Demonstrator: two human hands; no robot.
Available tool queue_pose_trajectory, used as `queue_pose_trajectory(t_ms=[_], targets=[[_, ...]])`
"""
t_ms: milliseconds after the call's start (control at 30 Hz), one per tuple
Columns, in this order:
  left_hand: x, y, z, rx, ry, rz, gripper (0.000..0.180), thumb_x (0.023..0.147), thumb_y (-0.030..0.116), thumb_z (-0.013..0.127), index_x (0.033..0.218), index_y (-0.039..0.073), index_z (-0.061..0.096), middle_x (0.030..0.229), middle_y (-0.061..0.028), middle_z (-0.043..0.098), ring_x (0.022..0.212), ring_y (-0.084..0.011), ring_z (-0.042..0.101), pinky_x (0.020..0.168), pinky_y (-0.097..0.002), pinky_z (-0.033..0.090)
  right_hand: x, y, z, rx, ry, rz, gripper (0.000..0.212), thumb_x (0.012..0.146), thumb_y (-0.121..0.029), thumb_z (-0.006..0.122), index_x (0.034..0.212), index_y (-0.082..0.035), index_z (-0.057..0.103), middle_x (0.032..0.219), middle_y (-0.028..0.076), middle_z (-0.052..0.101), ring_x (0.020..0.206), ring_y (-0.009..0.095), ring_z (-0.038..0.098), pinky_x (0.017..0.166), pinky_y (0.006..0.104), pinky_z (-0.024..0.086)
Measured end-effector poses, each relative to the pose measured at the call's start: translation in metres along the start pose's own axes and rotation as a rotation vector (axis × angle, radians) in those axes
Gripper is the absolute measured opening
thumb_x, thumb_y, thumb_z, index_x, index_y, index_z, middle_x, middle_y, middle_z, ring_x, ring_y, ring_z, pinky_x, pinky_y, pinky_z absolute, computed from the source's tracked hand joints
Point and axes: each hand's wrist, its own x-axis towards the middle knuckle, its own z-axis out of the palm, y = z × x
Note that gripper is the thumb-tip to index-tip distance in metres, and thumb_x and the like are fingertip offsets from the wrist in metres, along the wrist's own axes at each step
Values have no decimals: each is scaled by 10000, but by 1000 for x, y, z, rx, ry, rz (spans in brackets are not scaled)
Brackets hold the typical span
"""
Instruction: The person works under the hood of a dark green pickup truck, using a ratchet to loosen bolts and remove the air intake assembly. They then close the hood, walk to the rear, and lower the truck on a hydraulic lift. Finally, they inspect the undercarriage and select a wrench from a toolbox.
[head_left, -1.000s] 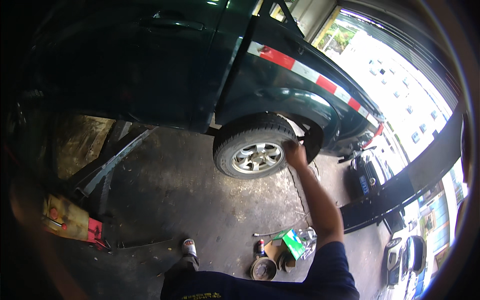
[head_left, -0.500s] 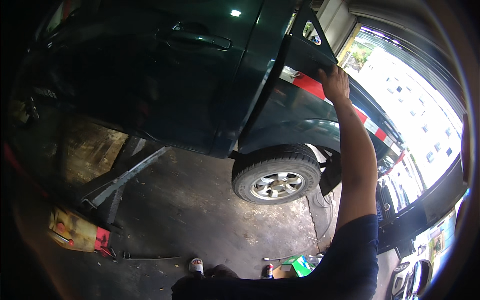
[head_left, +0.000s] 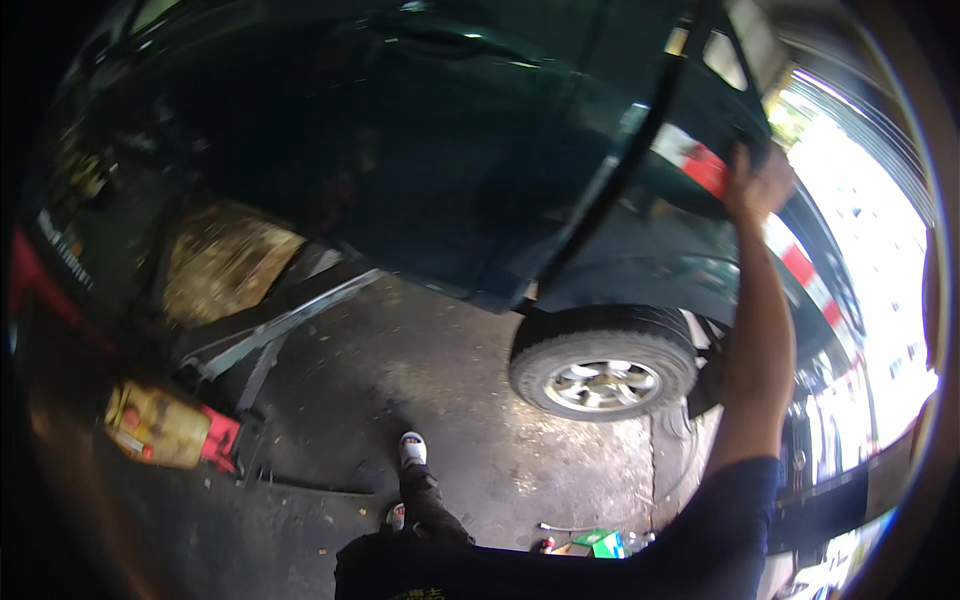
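My right hand reaches up and rests on the top edge of the cargo bed side of a dark green pickup truck. Its fingers look spread over the edge, though motion smears them a little. Just below the hand runs a strip of red and white tape along the bed side. Farther down, the rear wheel, with a silver rim and black tyre, hangs under the wheel arch. My left hand is out of view.
A metal lift arm slants under the truck at left. Near it stands a worn yellow and red case-like unit, with a thin bar on the floor. A green box lies low at centre right. Bright daylight enters at right.
The view has shifted left, so truck and wheel sit farther right in it. One of my feet has stepped forward. My right hand stays on the bed edge.
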Motion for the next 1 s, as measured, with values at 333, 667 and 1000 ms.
queue_pose_trajectory(t_ms=[333, 667, 1000], targets=[[35, 80, -14, 191, 111, 43, 508, 1058, 312, 390, 1415, 19, 600, 1412, -190, 595, 1337, -380, 511, 1156, -478, 338, 2, 15, 5, -67, 116, -102, 568, 1030, -464, 532, 1466, -100, 531, 1452, 207, 551, 1375, 417, 467, 1165, 536, 312], [30, 97, -11, 247, 146, 7, 510, 1064, 334, 376, 1419, 55, 612, 1404, -189, 586, 1348, -381, 494, 1161, -480, 339, 9, 37, 20, -101, 109, -131, 608, 1042, -481, 503, 1479, -58, 518, 1477, 229, 540, 1370, 427, 485, 1162, 537, 330], [29, 107, -10, 199, 171, -18, 455, 1035, 273, 436, 1387, 73, 643, 1374, -182, 603, 1331, -369, 506, 1158, -478, 336, 20, 61, 46, -169, 167, -139, 497, 1035, -458, 527, 1359, -95, 622, 1271, 181, 691, 1170, 388, 651, 982, 512, 498]])
